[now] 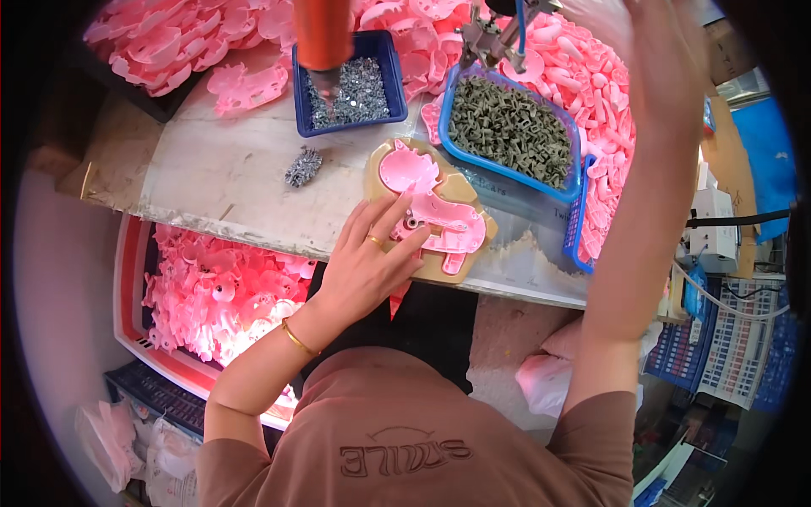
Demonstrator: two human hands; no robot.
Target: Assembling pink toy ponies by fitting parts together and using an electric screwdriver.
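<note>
A pink plastic shell (456, 221) lies in a tan, shaped holder (483, 188) near the front edge of the bench. My left hand (367, 253) rests at the holder's left side, fingers spread, the tips touching the shell near a small dark round piece (411, 223). It grips nothing I can see. My right arm stretches up along the right side, and my right hand (667, 72) is smeared by motion at the upper right, beside the heap of small pink parts (596, 89). Its fingers cannot be made out.
Behind the holder stand a dark blue tray (399, 84) of small metal screws and a blue tray (507, 168) of dark grey pieces. An orange tool (323, 34) and a metal fixture (490, 42) hang above them. Below left is a crate (127, 313) of pink shells.
</note>
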